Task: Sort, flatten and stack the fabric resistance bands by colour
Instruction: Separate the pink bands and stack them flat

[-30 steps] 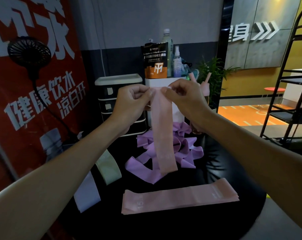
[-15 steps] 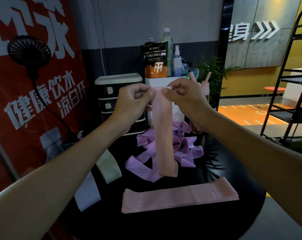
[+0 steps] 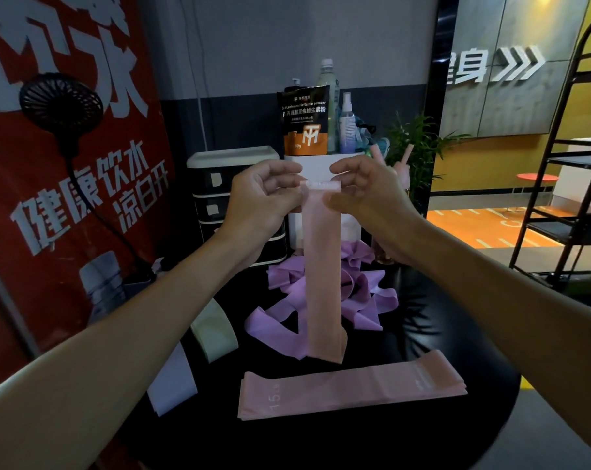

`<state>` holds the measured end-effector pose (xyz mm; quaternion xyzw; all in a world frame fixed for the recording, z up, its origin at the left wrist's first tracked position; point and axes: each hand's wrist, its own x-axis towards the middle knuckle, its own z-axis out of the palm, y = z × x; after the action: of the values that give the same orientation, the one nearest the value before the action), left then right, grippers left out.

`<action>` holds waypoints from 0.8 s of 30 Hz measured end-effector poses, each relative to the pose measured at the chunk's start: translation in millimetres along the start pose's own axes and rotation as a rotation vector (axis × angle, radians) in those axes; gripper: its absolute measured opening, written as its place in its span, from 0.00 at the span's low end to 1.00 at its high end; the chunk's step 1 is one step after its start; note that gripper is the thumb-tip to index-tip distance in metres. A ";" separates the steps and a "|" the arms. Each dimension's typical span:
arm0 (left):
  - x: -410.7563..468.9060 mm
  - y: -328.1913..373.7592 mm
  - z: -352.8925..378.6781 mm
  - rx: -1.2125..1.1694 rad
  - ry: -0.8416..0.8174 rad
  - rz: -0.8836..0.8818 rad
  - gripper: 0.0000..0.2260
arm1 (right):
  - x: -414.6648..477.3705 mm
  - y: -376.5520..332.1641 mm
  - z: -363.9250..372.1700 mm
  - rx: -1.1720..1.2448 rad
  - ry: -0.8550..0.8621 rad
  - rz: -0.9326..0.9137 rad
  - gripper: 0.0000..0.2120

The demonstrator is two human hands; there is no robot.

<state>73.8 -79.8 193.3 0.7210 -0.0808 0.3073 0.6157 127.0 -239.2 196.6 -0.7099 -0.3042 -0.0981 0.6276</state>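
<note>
- I pinch the top of the hanging band (image 3: 323, 266) between my left hand (image 3: 263, 198) and right hand (image 3: 365, 195), above the table (image 3: 423, 429).
- Its lower end hangs in front of the loose heap of bands (image 3: 368, 300) at the table's middle.
- The flat stack of bands (image 3: 351, 385) lies crosswise, nearer me than the heap.
- Two folded bands lie at the table's left edge, the far one (image 3: 214, 334) beyond the near one (image 3: 172, 385).
- Behind the table, a drawer unit (image 3: 212, 205) stands left of a pedestal (image 3: 316, 166) carrying a pouch (image 3: 306, 120) and bottles (image 3: 346, 123).
- A rack (image 3: 575, 164) stands far right.

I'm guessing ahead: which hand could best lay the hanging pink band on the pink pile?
Probably right hand: it and left hand both pinch the band, but the pile reaches farther rightward.
</note>
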 end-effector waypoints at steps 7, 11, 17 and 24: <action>-2.6 5.6 1.4 0.017 -0.008 0.042 0.16 | -1.5 0.2 -4.1 -0.054 -0.002 0.032 0.10; -3.2 2.5 2.4 0.008 -0.066 -0.055 0.12 | -2.0 -0.6 -4.6 -0.039 0.012 0.000 0.12; -4.2 -0.4 4.3 0.034 -0.009 -0.101 0.10 | -2.8 1.6 -2.9 -0.021 0.008 0.008 0.15; -2.6 -2.3 2.7 0.077 0.020 -0.039 0.15 | -4.2 5.5 -3.6 -0.007 -0.078 0.124 0.10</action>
<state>73.8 -82.5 189.7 0.7424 -0.0486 0.3052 0.5944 127.6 -244.1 190.5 -0.7329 -0.2837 -0.0323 0.6175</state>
